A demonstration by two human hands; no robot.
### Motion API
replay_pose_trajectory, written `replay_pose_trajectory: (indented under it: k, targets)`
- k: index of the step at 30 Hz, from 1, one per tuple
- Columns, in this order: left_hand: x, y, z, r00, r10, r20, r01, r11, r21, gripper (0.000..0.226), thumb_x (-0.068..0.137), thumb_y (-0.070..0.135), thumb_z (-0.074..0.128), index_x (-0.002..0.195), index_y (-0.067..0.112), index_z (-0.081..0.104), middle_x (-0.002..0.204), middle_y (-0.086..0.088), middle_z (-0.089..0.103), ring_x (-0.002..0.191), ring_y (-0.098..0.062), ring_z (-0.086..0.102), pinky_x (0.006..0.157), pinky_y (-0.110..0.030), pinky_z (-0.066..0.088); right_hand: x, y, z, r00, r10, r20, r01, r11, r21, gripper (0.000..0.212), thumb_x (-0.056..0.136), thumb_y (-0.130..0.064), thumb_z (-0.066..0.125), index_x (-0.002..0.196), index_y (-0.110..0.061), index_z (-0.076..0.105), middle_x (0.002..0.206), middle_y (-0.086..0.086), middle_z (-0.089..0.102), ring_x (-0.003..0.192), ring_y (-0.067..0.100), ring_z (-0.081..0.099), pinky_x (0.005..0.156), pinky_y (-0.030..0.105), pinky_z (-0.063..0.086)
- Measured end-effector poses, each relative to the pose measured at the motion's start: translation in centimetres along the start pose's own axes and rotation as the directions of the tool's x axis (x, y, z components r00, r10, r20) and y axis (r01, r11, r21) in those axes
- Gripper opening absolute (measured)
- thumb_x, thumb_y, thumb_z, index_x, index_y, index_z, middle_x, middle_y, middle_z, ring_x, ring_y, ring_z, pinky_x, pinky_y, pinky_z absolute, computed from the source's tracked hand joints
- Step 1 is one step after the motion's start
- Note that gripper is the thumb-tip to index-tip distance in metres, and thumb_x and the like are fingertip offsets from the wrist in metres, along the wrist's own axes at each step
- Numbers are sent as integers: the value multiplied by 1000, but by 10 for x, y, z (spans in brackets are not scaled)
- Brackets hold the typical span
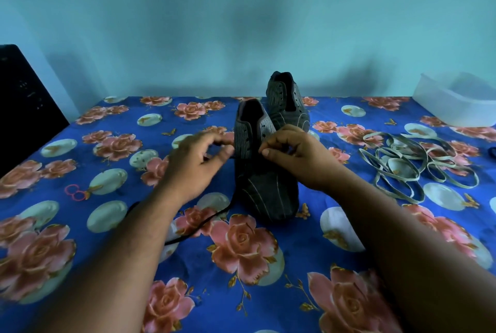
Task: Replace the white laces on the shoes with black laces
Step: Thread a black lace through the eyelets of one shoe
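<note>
surface: a table covered by a blue cloth (112, 252) printed with pink roses and pale discs; it runs from the near edge back to a teal wall (241, 24).
dark object: a black slab (24, 107) stands at the far left corner, cut off by the picture's edge.
container: a clear plastic tub (456, 102) sits at the far right corner.
near shoe: a dark striped shoe (264, 171) stands at the middle of the surface, toe toward the near edge, eyelets bare along the upper part.
far shoe: a second dark striped shoe (288, 102) stands just behind the first, toward the far edge, slightly to the right, with no lace in its eyelets.
white laces: a loose tangle of pale flat laces (413, 163) lies near the right edge, well apart from the shoes.
black lace: a thin black lace (206, 218) trails from the left side of the near shoe across the cloth toward the near left, passing under the left forearm.
left hand: the left hand (193, 166) is beside the near shoe's left side, fingers curled, thumb and fingertips pinching the black lace.
right hand: the right hand (298, 155) lies over the shoe's right side, fingers curled, thumb and forefinger pressed together; whether the lace is between them cannot be told.
small item: pink rings (76, 192) lie near the left edge.
</note>
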State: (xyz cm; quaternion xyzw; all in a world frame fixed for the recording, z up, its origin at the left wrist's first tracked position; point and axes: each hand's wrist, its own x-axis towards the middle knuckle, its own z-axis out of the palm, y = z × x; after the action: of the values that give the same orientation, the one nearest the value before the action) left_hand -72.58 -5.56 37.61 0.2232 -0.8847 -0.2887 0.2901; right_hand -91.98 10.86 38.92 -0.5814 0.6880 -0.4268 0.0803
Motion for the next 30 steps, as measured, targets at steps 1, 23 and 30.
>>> replay_pose_trajectory:
  k: [1, 23, 30]
  targets:
    - [-1, 5, 4, 998, 42, 51, -40, 998, -50, 45, 91, 61, 54, 110, 23, 69, 113, 8, 67, 109, -8, 61, 89, -33, 51, -1, -3, 2, 1000, -26, 18, 26, 999, -26, 8, 93, -23, 72, 99, -27, 74, 97, 0, 58, 87, 9, 60, 76, 20, 47]
    - [-3, 28, 11, 958, -198, 208, 255, 920, -299, 35, 99, 34, 63, 71, 15, 68, 45, 23, 54, 48, 9, 51, 52, -8, 36, 8, -15, 15, 989, 104, 102, -78, 970, -231, 8, 90, -46, 65, 84, -47, 69, 92, -17, 49, 109, 24, 50, 96, 56, 44]
    - [-2, 26, 6, 959, -187, 213, 258, 886, -385, 14, 88, 26, 77, 79, 16, 74, 70, 14, 73, 70, 8, 63, 65, -8, 45, 13, -16, 12, 979, 164, 121, -142, 975, -173, 20, 88, -40, 71, 71, -50, 64, 98, -11, 54, 108, 24, 54, 95, 54, 49]
